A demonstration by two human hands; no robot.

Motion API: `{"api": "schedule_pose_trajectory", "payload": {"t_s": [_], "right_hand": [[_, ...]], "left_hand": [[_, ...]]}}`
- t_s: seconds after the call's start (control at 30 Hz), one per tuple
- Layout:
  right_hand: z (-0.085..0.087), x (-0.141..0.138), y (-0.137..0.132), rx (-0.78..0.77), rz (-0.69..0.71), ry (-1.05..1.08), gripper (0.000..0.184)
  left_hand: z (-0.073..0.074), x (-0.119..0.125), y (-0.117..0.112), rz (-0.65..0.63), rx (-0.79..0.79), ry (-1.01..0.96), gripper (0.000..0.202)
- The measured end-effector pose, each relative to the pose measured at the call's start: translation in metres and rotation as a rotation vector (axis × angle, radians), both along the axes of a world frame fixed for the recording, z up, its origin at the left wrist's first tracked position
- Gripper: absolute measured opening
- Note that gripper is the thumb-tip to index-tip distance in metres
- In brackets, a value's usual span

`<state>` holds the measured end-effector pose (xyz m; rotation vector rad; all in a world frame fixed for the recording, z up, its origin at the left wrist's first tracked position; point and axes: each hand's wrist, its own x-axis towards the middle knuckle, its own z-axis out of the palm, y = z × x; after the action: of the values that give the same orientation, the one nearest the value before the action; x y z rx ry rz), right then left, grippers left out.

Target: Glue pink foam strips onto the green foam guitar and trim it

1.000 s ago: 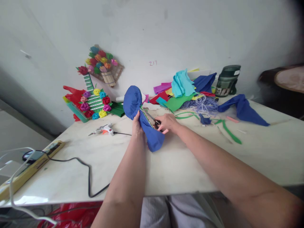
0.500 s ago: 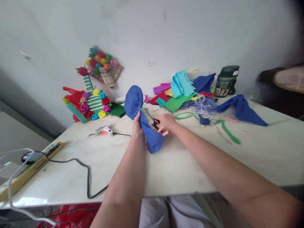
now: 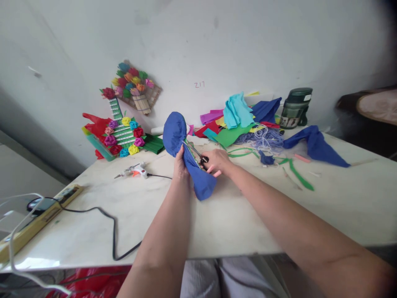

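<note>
My left hand [image 3: 180, 164] grips a blue piece of fabric [image 3: 174, 131] bunched round at the top, with its tail hanging down toward the white table [image 3: 235, 215]. My right hand [image 3: 217, 160] is closed on a pair of scissors [image 3: 198, 156] with black and pink handles. The blades point up and left into the blue fabric, just right of my left thumb. Both hands hover over the middle of the table.
A glue gun [image 3: 136, 169] with a black cord lies to the left. Paper-flower crafts [image 3: 122, 134] lean against the wall. Coloured fabric scraps [image 3: 237, 116], blue yarn [image 3: 263, 138], a green jug [image 3: 294, 106] and another blue cloth [image 3: 314, 142] sit at the back right. A wooden board [image 3: 37, 223] is far left.
Almost nothing has moved; the fabric and both hands shifted very slightly, with the scissors still at the fabric.
</note>
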<state>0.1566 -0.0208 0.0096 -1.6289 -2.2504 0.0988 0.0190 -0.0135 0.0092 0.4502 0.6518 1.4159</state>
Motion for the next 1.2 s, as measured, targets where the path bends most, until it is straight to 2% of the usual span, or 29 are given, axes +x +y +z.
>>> {"api": "schedule_pose_trajectory", "payload": {"t_s": [0.1, 0.33, 0.53, 0.73, 1.03, 1.2], "right_hand": [[0.003, -0.001, -0.003, 0.006, 0.004, 0.0, 0.036], [0.009, -0.001, -0.008, -0.007, 0.014, -0.009, 0.037], [0.004, 0.002, -0.003, 0.024, 0.059, -0.016, 0.04], [0.004, 0.001, -0.001, -0.006, 0.046, -0.049, 0.039], [0.011, -0.001, -0.01, -0.035, 0.024, 0.001, 0.039], [0.01, 0.001, -0.007, -0.049, 0.014, 0.01, 0.037]], "left_hand": [[-0.005, 0.0, 0.005, 0.046, 0.049, 0.004, 0.022], [-0.023, -0.003, 0.021, 0.109, 0.119, 0.047, 0.032], [-0.024, -0.004, 0.025, 0.163, 0.127, 0.034, 0.034], [-0.024, -0.003, 0.026, 0.219, 0.144, -0.009, 0.031], [-0.025, -0.004, 0.025, 0.131, 0.105, 0.026, 0.036], [-0.026, -0.006, 0.026, 0.086, 0.144, 0.016, 0.038]]}}
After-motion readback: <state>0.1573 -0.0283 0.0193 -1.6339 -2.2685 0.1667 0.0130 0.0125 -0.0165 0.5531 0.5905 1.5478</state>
